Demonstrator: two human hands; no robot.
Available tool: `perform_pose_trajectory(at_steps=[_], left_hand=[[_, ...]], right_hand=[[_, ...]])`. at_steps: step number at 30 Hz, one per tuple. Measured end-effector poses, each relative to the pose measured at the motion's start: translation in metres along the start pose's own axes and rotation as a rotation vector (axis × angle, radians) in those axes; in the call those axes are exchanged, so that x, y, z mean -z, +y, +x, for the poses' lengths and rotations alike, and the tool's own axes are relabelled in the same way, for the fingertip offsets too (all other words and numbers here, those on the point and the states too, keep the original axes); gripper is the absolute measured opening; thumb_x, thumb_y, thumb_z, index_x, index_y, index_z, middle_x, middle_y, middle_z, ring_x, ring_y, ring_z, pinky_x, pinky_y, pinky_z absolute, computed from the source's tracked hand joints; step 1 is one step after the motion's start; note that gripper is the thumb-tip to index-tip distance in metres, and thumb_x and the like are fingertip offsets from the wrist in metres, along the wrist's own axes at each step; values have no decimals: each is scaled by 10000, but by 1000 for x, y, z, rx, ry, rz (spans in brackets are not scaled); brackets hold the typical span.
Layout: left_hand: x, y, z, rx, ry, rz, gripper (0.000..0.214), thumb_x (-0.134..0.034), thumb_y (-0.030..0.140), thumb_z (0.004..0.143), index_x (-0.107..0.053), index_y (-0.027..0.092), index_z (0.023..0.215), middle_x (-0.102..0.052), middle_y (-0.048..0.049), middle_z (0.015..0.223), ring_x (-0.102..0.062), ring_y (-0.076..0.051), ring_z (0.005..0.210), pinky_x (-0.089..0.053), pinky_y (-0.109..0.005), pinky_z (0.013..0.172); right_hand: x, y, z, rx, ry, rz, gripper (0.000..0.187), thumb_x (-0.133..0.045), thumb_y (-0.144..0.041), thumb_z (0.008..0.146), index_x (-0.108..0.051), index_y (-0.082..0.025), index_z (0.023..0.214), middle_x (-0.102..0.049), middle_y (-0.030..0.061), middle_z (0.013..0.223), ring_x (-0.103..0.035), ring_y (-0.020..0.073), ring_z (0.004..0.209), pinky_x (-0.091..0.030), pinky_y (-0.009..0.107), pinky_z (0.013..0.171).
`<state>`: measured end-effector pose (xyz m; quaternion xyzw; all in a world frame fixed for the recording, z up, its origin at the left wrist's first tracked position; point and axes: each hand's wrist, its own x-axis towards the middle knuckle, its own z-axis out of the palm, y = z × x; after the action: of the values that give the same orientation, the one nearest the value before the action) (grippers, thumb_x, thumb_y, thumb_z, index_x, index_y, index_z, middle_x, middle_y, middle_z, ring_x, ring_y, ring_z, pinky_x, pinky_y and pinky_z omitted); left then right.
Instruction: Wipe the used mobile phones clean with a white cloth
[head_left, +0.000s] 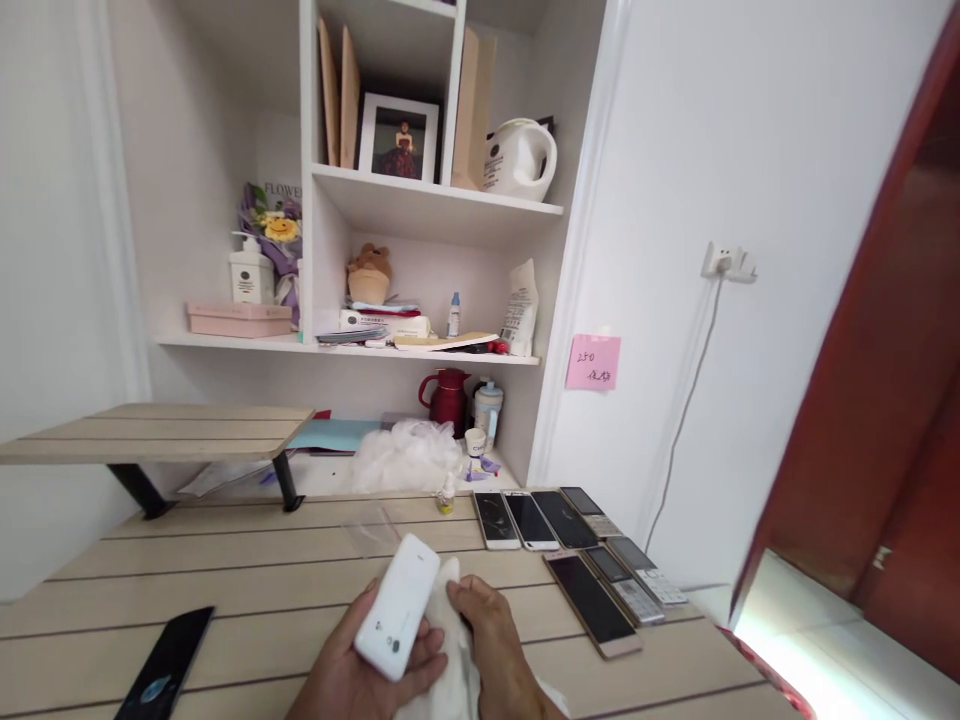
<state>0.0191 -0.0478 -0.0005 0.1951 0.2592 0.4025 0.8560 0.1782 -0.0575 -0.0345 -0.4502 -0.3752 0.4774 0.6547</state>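
Note:
My left hand [360,665] is closed around a white phone [397,605], held back-side up above the wooden desk [247,580]. My right hand [491,645] pinches a white cloth [450,660] against the phone's right edge. Part of the cloth hangs below both hands. A small dropper bottle [447,496] stands on the desk just beyond the hands.
Several phones [570,555] lie in rows on the desk at the right. A black phone [166,665] lies at the left front. A clear plastic film [371,528] rests mid-desk. A raised wooden riser [157,430] stands at the left. Shelves behind hold a kettle, boxes and bottles.

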Motion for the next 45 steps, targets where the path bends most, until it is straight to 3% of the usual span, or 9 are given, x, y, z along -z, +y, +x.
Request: perform_pose_trajectory(at_steps=[5,10,14,17,19,23,31,37,45], left_hand=[[3,7,1,-36,10,-33,309,-624,345,899,-746,63,930,-774,-186,782,-742,-363,847,-487,-603,950],[1,8,-1,-25,13,-30,333,-617,352,903,-745,48,952,-767,-193,787,-740,-349,833,-513,-568,919],[2,7,0,-49,36,-14,315,-637,347,891,-742,58,960,-769,-198,803,-739,-347,816,-524,-558,903],[7,10,3,-67,42,-20,300,-647,347,881,-745,66,921,-769,-195,795,-739,-338,800,-527,-554,907],[9,14,4,-100,49,-21,300,-642,355,882,-744,73,892,-767,-187,783,-736,-320,779,-540,-536,892],[10,21,4,-158,74,-12,259,-621,332,894,-735,100,891,-763,-150,771,-726,-272,726,-574,-474,808],[11,20,5,-125,-7,-28,339,-572,363,934,-730,62,944,-746,-185,838,-696,-260,717,-553,-394,681],[14,15,11,-140,-36,-7,347,-601,371,921,-735,51,929,-747,-180,808,-687,-248,684,-539,-360,635],[10,9,5,-27,-44,-47,302,-717,358,842,-735,82,962,-766,-134,816,-697,-246,707,-537,-364,754]], right_hand=[[-4,-2,-3,6,-28,170,427,-771,-540,714,-526,-191,719,-545,-42,603,-473,113,531,-391,242,539],[0,3,-2,59,-6,170,580,-819,-486,728,-581,-203,1175,-493,-105,562,-427,97,504,-349,209,526],[2,7,-2,62,-46,120,438,-794,-488,758,-680,-162,1027,-558,-65,595,-441,92,524,-341,208,526],[1,3,-4,4,-126,123,402,-808,-466,744,-729,-122,937,-697,34,733,-577,140,596,-417,250,583],[-1,-2,-6,-16,-237,149,465,-856,-416,695,-735,-127,1039,-746,82,871,-672,208,748,-477,306,703],[-3,-9,-8,-13,-476,129,658,-922,-325,619,-686,-187,1217,-735,88,1098,-647,271,1094,-456,354,899],[-7,-2,-9,9,-336,71,415,-884,-483,669,-704,-144,826,-710,24,735,-663,188,671,-478,308,681],[-18,5,-16,-18,-387,340,483,-837,-567,712,-566,-190,844,-682,12,762,-672,175,645,-505,323,667],[-20,1,-16,25,-148,255,535,-802,-654,678,-574,-191,817,-633,-14,611,-621,178,523,-492,311,546]])
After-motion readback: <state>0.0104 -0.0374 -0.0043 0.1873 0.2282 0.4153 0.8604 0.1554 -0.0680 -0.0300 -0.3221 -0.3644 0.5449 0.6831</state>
